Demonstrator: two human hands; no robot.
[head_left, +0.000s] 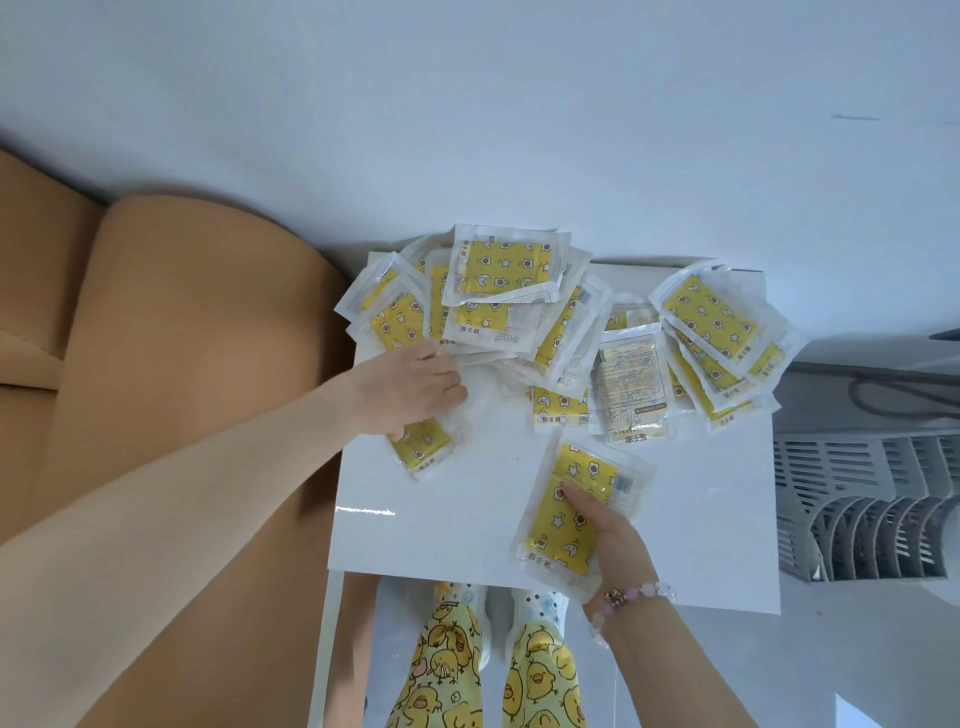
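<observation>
Yellow packet (551, 525) pinched in right hand (615, 538); left hand (410, 387) rests on pile (498, 270), grasp unclear.

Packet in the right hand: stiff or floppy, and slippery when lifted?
Probably floppy: the packet is a thin clear pouch with crinkled edges. Likely light, since the right hand holds it by one edge, thumb on top. The glossy film could slip on the smooth white table.

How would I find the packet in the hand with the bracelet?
Find the white table. At its near edge, apart from the heaps, lies one yellow packet, gripped by the right hand. Unlike its neighbours, it is not stacked.
</observation>
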